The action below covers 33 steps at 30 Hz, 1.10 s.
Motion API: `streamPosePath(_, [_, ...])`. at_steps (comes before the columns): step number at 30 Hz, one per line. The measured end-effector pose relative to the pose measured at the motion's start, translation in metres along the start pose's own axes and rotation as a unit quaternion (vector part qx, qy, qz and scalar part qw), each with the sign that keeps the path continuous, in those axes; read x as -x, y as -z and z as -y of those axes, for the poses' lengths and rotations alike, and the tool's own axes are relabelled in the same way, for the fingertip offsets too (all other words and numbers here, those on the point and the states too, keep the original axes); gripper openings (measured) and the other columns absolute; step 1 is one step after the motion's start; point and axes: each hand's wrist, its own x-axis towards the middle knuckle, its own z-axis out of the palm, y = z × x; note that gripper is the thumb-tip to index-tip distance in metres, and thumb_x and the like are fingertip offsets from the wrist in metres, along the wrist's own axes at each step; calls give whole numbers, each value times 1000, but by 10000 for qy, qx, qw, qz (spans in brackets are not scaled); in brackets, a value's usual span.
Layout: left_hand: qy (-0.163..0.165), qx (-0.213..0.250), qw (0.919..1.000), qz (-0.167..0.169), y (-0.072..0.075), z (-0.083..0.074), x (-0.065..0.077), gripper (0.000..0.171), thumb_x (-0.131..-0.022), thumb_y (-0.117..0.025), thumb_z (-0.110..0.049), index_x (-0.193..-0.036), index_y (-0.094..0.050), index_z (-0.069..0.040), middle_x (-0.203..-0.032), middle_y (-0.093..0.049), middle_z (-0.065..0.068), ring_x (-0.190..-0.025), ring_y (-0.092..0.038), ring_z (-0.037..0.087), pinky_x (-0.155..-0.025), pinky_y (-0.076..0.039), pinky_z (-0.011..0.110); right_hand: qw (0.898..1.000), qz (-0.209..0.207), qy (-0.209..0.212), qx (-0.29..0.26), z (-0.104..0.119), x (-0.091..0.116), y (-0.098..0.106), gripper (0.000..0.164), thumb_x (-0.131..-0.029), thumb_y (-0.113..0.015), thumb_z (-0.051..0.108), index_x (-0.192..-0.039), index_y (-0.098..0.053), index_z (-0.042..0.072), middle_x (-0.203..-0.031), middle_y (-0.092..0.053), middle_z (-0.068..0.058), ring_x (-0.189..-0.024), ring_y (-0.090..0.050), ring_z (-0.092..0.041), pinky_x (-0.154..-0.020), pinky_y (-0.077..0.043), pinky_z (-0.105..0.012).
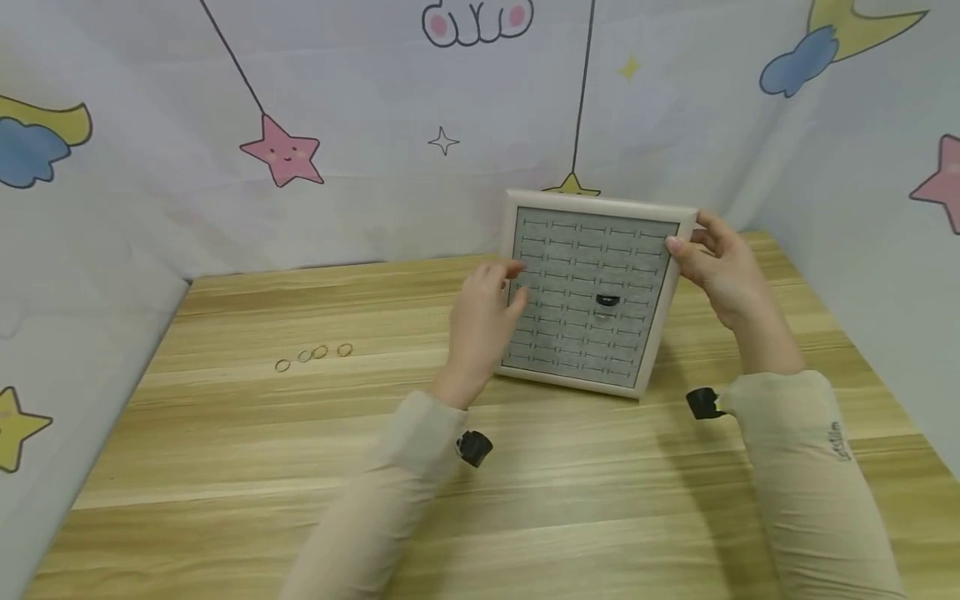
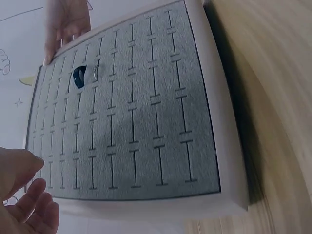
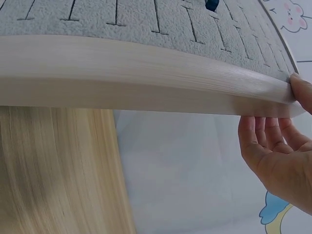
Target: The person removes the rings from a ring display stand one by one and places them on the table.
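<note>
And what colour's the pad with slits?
The pad is grey, seen best in the left wrist view.

A framed grey board (image 2: 124,114) holds a dark ring (image 2: 78,78) beside a silvery ring (image 2: 95,72).

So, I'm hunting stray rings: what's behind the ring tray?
The right hand curls partly behind, and a yellow star on the backdrop peeks above. The ring tray covers the rest, so anything else there can't be seen.

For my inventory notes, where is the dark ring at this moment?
In the head view, the dark ring sits in a slot right of centre on the framed ring display, just above a silver ring.
</note>
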Motion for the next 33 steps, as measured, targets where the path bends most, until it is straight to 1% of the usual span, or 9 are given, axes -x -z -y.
streamPosePath(3, [-249,-47,9997,36,-9,-10,-2,26,-92,-63,-17,-118,-64,-12,-113,-66,4,-102,-61,19,-78,-54,29,10000,-12,-4,-19,0,0,-1,63,-87,-68,27,-142,-38,16,-105,-53,8,-91,-58,1,-79,-49,-9])
streamPosePath(5, [-350,-15,9993,126,-15,-17,-2,26,-92,-63,-18,-117,-64,-12,-113,-66,3,-104,-60,18,-79,-53,27,10000,-26,-9,6,0,0,-1,64,-87,-68,27,-142,-38,16,-105,-53,8,-91,-58,1,-79,-48,-9])
streamPosePath(7, [-429,-28,9987,267,-22,-23,0,25,-93,-63,-18,-117,-64,-13,-113,-66,2,-105,-60,16,-83,-53,25,10000,-45,-29,53,0,1,-1,64,-87,-68,28,-142,-37,16,-105,-53,8,-92,-58,1,-79,-48,-9])
streamPosePath(9, [-440,-42,9981,434,-29,-28,2,25,-93,-62,-20,-117,-64,-14,-113,-66,0,-104,-61,15,-81,-53,23,9999,-67,-50,100,0,1,-1,65,-87,-68,28,-143,-37,16,-105,-53,8,-92,-57,1,-78,-48,-9])
streamPosePath(13, [-358,-81,9972,659,-41,-36,8,24,-94,-62,-24,-117,-65,-17,-114,-66,-3,-104,-61,14,-78,-53,22,9998,-76,-92,183,0,0,-2,68,-87,-67,29,-145,-34,15,-107,-52,8,-93,-57,1,-78,-48,-9])
streamPosePath(17, [-326,-61,9967,744,-51,-40,9,25,-94,-62,-26,-117,-65,-18,-112,-65,-3,-103,-61,13,-75,-52,21,9997,-79,-107,183,0,0,-2,67,-87,-67,29,-145,-35,16,-107,-52,9,-93,-57,1,-78,-48,-9])
streamPosePath(21, [-265,11,9966,777,-59,-42,9,25,-94,-62,-27,-117,-65,-19,-114,-64,-2,-102,-61,14,-70,-49,19,9999,-90,-103,69,0,0,-1,64,-87,-67,28,-142,-38,18,-105,-54,9,-91,-58,1,-78,-48,-10])
streamPosePath(27, [-149,57,9975,694,-65,-46,8,24,-93,-62,-29,-115,-66,-21,-112,-62,-2,-101,-60,14,-66,-45,21,9999,-99,-71,-72,0,0,-1,63,-86,-68,27,-141,-39,18,-103,-55,10,-90,-58,1,-78,-48,-11])
streamPosePath(33, [-37,-136,9978,649,-67,-48,9,23,-94,-60,-32,-114,-67,-23,-111,-60,-3,-99,-59,13,-63,-43,21,9999,-97,-17,-121,-1,0,-2,63,-86,-69,27,-141,-40,17,-102,-56,10,-90,-59,1,-78,-48,-11])
